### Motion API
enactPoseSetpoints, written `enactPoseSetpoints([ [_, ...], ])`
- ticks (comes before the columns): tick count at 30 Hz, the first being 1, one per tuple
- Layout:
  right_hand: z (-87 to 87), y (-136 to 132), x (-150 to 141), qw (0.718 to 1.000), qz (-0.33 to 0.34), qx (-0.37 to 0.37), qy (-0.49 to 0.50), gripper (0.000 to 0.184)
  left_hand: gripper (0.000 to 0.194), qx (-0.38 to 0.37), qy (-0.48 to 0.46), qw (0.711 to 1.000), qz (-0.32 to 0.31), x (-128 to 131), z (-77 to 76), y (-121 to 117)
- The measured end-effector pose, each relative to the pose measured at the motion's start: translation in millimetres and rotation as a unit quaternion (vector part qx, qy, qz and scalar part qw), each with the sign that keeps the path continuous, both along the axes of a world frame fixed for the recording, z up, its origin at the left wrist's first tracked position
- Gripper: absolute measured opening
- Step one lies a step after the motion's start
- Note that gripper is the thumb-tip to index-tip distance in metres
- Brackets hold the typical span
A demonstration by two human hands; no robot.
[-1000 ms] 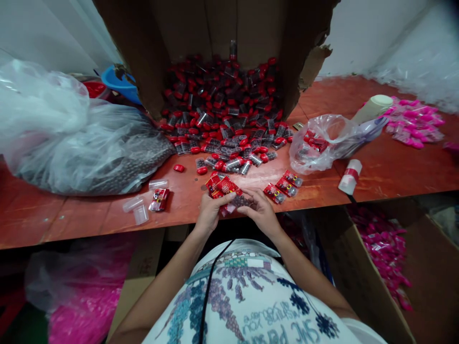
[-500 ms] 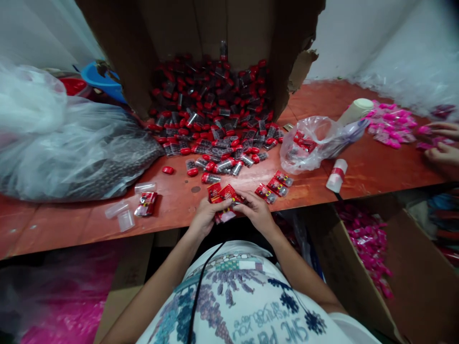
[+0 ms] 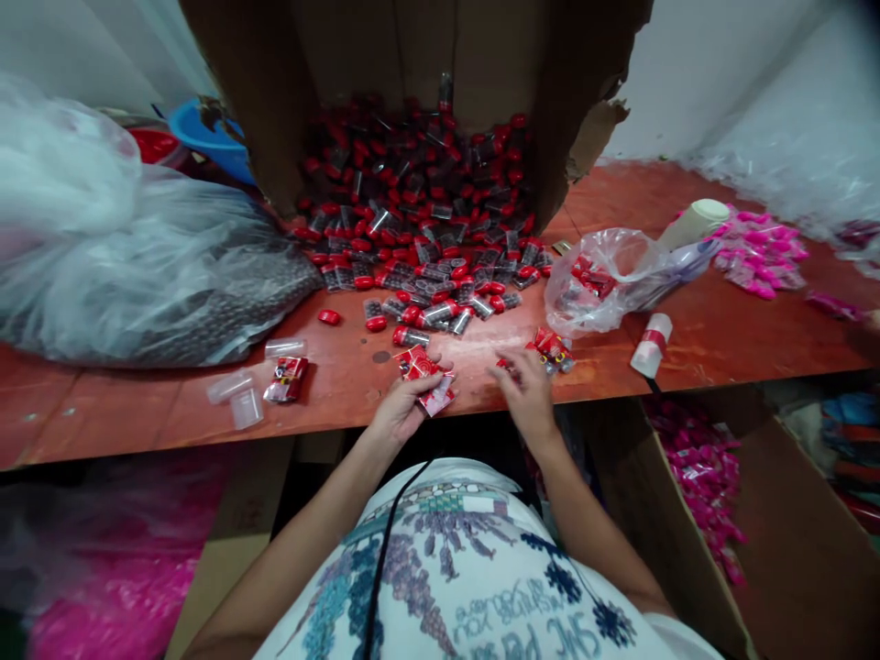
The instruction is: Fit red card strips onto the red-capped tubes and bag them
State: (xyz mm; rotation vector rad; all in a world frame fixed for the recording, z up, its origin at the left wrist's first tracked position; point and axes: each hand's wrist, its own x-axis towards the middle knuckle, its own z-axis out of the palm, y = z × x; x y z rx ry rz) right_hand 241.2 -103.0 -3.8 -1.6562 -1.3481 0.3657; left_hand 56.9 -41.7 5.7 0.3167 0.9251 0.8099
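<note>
My left hand (image 3: pixel 399 408) is closed around a few flat red printed packets (image 3: pixel 421 367) above the table's front edge. My right hand (image 3: pixel 526 390) is apart from it, palm down and fingers loosely bent, over the left end of a small row of red printed packets (image 3: pixel 550 346) with clear, dark-filled lower parts. Its fingers partly hide that row, and a bit of red shows at the fingertips. Just beyond my left hand lies a clear tube with a red cap (image 3: pixel 411 336), at the front of a large heap of such tubes (image 3: pixel 426 229).
Behind the heap stands an open carton (image 3: pixel 412 46). At left are a bulging clear bag (image 3: pixel 158 293), a red packet (image 3: pixel 287 379) and empty clear tubes (image 3: pixel 246 408). A small plastic bag (image 3: pixel 584 307), white roll (image 3: pixel 651 346) and pink pieces (image 3: pixel 760 252) lie right.
My right hand has left the packets in my left hand and moved right over the row. My left hand keeps its hold. The other person's hands at far right have mostly gone out of view.
</note>
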Motion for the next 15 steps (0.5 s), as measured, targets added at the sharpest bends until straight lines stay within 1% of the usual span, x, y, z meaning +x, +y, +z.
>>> enactPoseSetpoints([
  [1,0.7,2,-16,0.997,0.053,-0.016,0.049,0.023,0.034,0.021,0.012,1.000,0.006,1,-0.6,-1],
  [3,-1.2,8,-43,0.984,0.112,-0.031,0.138,0.023,0.034,0.056,0.033,0.998,0.020,0,-1.9,-3],
  [5,-5.4,15,-57,0.971,0.133,-0.037,0.195,0.022,0.029,0.074,0.046,0.996,0.030,-4,-3.3,-5],
  [6,-7.4,18,-60,0.968,0.138,-0.038,0.206,0.022,0.027,0.076,0.052,0.995,0.034,-6,-3.9,-5],
  [8,-9.6,23,-61,0.968,0.151,-0.036,0.195,0.021,0.026,0.077,0.063,0.994,0.048,-13,-4.6,-5],
  [12,-8.4,34,-57,0.969,0.203,-0.033,0.136,0.023,0.027,0.078,0.062,0.992,0.077,-24,-6.1,-2],
  [15,-10.1,54,-57,0.970,0.224,-0.038,0.085,0.026,0.024,0.056,0.060,0.989,0.125,-29,-8.4,4],
])
